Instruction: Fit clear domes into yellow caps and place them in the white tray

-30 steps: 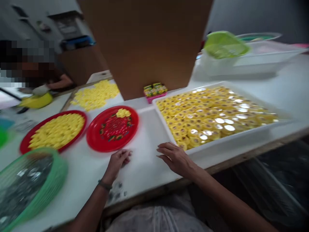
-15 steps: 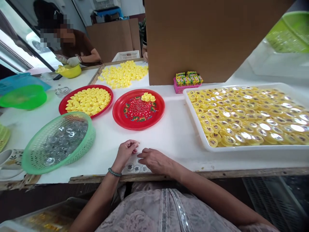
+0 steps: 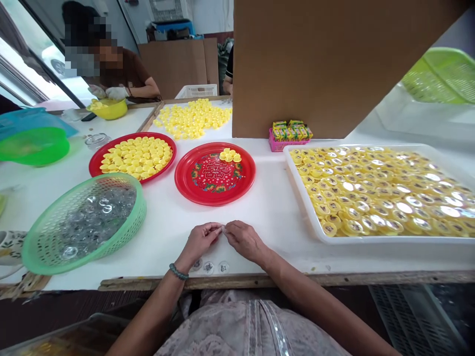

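Observation:
My left hand and my right hand meet fingertip to fingertip above the white table. Both are closed in a pinch around something small and pale that I cannot make out. Just below them, near the table's front edge, lie a few clear round discs with dark prints; my left hand partly covers one. Beyond the hands stands a red plate with a floral pattern and several yellow cup-shaped pieces at its far right.
To the left are a green basket of clear round pieces and another red plate heaped with yellow pieces. A white tray of yellow discs fills the right. Behind stand a cardboard panel, a pink basket and a gloved co-worker.
My right hand has lifted away from the clear discs and come up to my left hand, so the fingertips now touch. The view has tilted slightly.

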`<control>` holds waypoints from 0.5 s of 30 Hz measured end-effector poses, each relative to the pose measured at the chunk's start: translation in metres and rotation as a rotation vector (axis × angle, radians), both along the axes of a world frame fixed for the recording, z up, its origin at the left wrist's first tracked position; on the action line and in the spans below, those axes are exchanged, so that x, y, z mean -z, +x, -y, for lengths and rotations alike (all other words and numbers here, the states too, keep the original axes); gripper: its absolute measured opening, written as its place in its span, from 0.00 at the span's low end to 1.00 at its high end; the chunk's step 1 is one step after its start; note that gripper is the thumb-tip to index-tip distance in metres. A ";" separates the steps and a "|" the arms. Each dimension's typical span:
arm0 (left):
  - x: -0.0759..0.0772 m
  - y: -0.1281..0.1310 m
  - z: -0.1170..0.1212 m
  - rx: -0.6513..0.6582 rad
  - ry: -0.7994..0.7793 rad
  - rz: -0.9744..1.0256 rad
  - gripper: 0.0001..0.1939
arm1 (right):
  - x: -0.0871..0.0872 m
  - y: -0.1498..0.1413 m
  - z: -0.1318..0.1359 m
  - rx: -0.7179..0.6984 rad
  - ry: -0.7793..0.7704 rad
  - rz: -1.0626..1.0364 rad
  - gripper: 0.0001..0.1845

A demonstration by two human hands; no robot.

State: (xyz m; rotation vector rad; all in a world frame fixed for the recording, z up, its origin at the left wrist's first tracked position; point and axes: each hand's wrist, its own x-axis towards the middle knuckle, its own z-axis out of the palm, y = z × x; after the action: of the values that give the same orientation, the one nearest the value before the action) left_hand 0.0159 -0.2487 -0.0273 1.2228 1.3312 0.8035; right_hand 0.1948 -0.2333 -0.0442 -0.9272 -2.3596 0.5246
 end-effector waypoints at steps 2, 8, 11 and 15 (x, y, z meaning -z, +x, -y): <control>0.002 0.004 -0.002 0.009 0.003 0.021 0.17 | 0.002 0.001 -0.002 0.014 -0.066 -0.088 0.07; -0.005 0.011 -0.011 -0.012 0.127 -0.039 0.13 | -0.002 0.002 -0.003 0.086 -0.275 -0.279 0.05; -0.014 0.016 -0.017 -0.064 0.175 -0.045 0.12 | -0.006 0.002 -0.005 0.153 -0.400 -0.407 0.04; -0.018 0.026 -0.024 -0.099 0.193 -0.015 0.11 | -0.008 0.004 -0.009 0.235 -0.488 -0.512 0.05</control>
State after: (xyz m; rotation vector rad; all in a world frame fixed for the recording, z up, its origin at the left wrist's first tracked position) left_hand 0.0416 -0.2249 -0.0090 1.3221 1.3588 1.0140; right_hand 0.1992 -0.2238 -0.0361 -1.1012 -1.6645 1.1201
